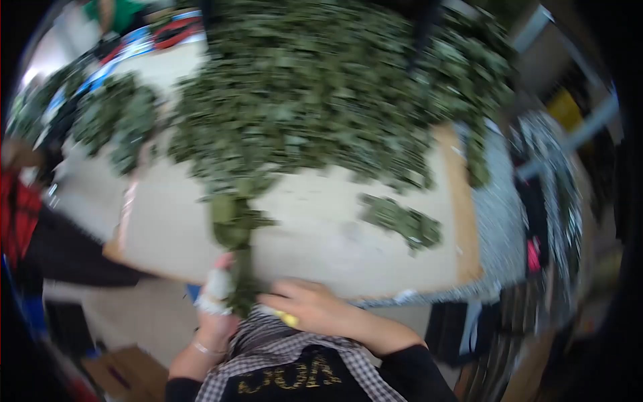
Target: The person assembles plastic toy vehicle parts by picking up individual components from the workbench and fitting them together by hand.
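A strand of green leaf garland [244, 275] hangs over the table's near edge, running down from the leafy mass toward my body. My left hand [216, 301], with a white wrapping round part of it, is closed on this strand from its left side. Just right of the strand is my right hand [308, 309], fingers curled, with a small yellow thing [289, 317] showing under them; blur hides its kind. A short separate piece of leaf garland [402, 221] lies on the pale tabletop [321, 234] to the right.
A broad mass of green garlands [301, 87] covers the table's far part. More garlands [120, 117] hang at the left, near a person in red and black [23, 214]. Silvery wrapping [499, 214] lines the table's right side. An open cardboard box [127, 372] stands on the floor, lower left.
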`<control>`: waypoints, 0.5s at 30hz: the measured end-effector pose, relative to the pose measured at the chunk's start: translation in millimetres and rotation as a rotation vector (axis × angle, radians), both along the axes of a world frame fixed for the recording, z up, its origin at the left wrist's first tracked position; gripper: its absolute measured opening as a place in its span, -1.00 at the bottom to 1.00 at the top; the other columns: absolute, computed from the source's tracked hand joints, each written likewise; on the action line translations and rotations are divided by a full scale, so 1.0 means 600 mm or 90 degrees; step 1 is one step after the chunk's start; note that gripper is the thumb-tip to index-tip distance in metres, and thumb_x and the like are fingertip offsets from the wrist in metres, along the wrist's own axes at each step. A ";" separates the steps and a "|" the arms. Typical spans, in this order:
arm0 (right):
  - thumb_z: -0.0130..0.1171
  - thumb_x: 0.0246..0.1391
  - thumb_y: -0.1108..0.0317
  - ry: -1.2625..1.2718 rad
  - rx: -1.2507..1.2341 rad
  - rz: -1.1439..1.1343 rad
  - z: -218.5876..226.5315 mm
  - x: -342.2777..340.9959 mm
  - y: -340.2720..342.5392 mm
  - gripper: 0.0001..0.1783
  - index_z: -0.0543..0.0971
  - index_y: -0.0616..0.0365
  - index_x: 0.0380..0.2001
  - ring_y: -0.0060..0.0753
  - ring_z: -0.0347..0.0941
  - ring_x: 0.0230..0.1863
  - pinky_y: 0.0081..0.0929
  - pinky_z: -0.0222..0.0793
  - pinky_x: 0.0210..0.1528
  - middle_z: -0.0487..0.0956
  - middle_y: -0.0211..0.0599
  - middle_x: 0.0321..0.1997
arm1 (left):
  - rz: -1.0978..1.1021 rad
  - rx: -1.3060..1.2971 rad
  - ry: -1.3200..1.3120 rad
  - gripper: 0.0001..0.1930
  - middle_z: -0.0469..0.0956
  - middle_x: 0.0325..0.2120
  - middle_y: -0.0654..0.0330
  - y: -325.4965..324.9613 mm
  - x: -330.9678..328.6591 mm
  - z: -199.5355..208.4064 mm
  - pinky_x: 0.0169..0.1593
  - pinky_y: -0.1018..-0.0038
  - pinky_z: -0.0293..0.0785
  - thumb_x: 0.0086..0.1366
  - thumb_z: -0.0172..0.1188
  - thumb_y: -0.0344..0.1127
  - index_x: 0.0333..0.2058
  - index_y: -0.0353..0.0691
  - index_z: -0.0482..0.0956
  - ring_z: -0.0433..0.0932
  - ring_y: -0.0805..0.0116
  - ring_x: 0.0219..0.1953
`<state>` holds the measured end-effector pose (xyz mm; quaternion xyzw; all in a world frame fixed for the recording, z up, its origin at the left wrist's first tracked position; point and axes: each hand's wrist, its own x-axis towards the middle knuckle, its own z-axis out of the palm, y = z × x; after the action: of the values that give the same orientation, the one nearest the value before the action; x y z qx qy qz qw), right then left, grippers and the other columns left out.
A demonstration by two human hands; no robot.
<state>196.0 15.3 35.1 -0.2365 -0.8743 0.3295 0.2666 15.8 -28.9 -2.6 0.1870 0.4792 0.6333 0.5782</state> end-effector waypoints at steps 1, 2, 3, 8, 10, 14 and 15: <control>0.07 -0.17 0.47 0.018 0.008 -0.021 -0.010 -0.003 -0.002 -0.65 0.41 0.13 -0.20 -0.20 0.40 -0.29 -0.34 0.37 -0.30 0.28 -0.24 -0.43 | -0.056 0.055 -0.007 -0.51 0.44 -0.17 0.03 0.001 0.004 0.025 -0.05 0.34 0.37 0.31 -0.23 -0.03 0.06 -0.26 0.25 0.45 0.22 -0.14; 0.08 -0.18 0.47 0.050 -0.004 -0.034 -0.012 -0.004 -0.001 -0.62 0.39 0.15 -0.17 -0.16 0.40 -0.28 -0.30 0.36 -0.29 0.30 -0.21 -0.41 | -0.078 0.108 -0.028 -0.45 0.38 -0.09 0.01 -0.003 0.006 0.031 0.04 0.34 0.30 0.30 -0.21 -0.04 0.16 -0.24 0.10 0.39 0.21 -0.05; 0.08 -0.18 0.48 0.085 -0.014 -0.042 -0.013 -0.003 0.000 -0.59 0.37 0.17 -0.15 -0.12 0.40 -0.28 -0.27 0.36 -0.28 0.32 -0.18 -0.38 | -0.147 0.137 0.034 -0.40 0.33 -0.03 0.00 -0.002 0.004 0.038 0.11 0.34 0.23 0.29 -0.19 -0.06 0.21 -0.23 -0.02 0.34 0.20 0.01; 0.05 -0.15 0.49 0.167 -0.121 -0.140 -0.028 -0.005 -0.005 -0.57 0.28 0.28 -0.12 0.08 0.41 -0.29 -0.17 0.34 -0.30 0.44 0.01 -0.31 | -0.189 0.201 0.207 -0.31 0.30 0.01 0.03 -0.004 0.019 0.050 0.14 0.35 0.19 0.18 0.06 -0.12 0.19 -0.27 -0.01 0.31 0.21 0.05; 0.02 -0.14 0.50 0.154 -0.181 -0.149 -0.035 -0.008 -0.008 -0.72 0.34 0.30 -0.27 0.17 0.40 -0.35 -0.13 0.33 -0.34 0.45 0.07 -0.43 | -0.127 0.268 0.359 -0.41 0.34 -0.04 -0.01 -0.002 0.031 0.045 0.06 0.39 0.28 0.22 -0.01 -0.18 0.16 -0.28 0.06 0.37 0.24 -0.03; -0.02 -0.07 0.44 0.165 -0.350 -0.053 -0.021 -0.006 0.007 -0.84 0.40 0.27 -0.37 0.14 0.40 -0.33 -0.16 0.32 -0.31 0.46 0.04 -0.39 | -0.105 0.121 0.214 -0.39 0.31 -0.03 0.05 -0.008 -0.002 0.022 0.11 0.35 0.23 0.12 0.12 -0.28 0.12 -0.32 0.13 0.33 0.23 0.00; -0.02 -0.07 0.44 0.167 -0.350 -0.058 -0.027 -0.004 0.007 -0.84 0.40 0.27 -0.37 0.14 0.40 -0.33 -0.16 0.32 -0.31 0.46 0.04 -0.39 | -0.110 0.121 0.215 -0.39 0.31 -0.03 0.05 -0.008 -0.002 0.024 0.11 0.35 0.23 0.12 0.12 -0.28 0.12 -0.32 0.13 0.33 0.23 0.00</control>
<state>193.6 19.6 19.0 -0.2940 -0.6993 0.5690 0.3176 14.7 -33.8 11.8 0.3844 0.4893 0.5837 0.5216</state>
